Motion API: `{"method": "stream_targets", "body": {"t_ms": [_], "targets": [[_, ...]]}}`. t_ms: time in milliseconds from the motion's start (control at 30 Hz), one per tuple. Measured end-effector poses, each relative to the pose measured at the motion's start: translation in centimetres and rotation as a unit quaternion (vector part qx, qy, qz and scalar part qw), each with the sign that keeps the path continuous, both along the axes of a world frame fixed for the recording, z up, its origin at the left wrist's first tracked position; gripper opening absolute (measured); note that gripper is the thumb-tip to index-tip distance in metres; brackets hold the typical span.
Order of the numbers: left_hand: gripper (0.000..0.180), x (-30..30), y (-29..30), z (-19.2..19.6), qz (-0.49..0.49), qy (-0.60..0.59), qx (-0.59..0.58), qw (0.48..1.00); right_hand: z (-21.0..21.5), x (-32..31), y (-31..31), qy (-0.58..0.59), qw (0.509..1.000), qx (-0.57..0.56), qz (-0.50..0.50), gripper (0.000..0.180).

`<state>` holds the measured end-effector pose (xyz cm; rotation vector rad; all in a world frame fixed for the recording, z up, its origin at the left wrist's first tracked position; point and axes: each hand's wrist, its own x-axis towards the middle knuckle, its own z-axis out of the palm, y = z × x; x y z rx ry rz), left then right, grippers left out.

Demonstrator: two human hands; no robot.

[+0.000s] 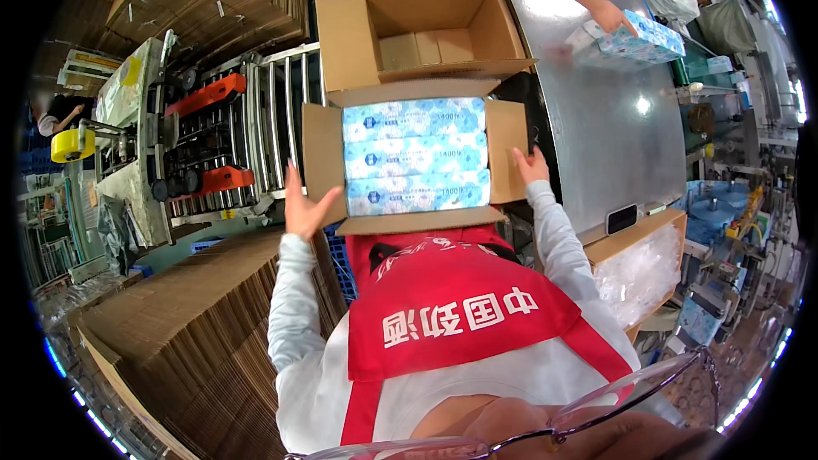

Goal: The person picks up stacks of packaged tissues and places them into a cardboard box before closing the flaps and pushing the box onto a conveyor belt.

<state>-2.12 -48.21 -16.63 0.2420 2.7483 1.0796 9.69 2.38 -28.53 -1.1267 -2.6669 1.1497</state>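
An upright cardboard carton (417, 223) stands in front of me with its flaps folded outward. Inside lie three blue-and-white floral packs (415, 153), side by side in rows. By the left flap (324, 153), my left hand (308, 207) is open, thumb and fingers spread wide, with nothing in it. My right hand (533, 168) is at the outer edge of the right flap (506, 140). Its thumb lies against the cardboard and its fingers are apart, pointing away from me; part of that hand's grip side is hidden.
Beyond it stands another open carton (439, 0). A roller conveyor (281, 111) with red parts lies left; stacked flat cardboard (204, 332) is nearer. On the metal table (605, 136), a co-worker's hand (612, 17) touches a floral pack (643, 38). A phone (621, 220) lies near its front.
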Motion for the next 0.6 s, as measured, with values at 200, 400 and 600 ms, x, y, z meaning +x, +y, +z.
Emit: {"method": "stream_targets", "body": {"t_ms": [200,400,600], "targets": [[0.115,5.3,2.2,6.2,-0.101,-0.206,-0.062,0.971,8.3,-4.1,-4.5,0.082,0.966,0.114,0.215,0.059],[0.117,4.9,0.0,3.5,-0.055,-0.269,0.156,0.949,-3.8,-0.9,2.4,-0.088,0.996,-0.012,-0.005,0.103],[0.102,4.8,5.5,0.8,-0.349,-0.096,-0.217,0.907,13.6,-6.6,-8.4,-0.161,0.918,-0.015,0.363,0.101]]}}
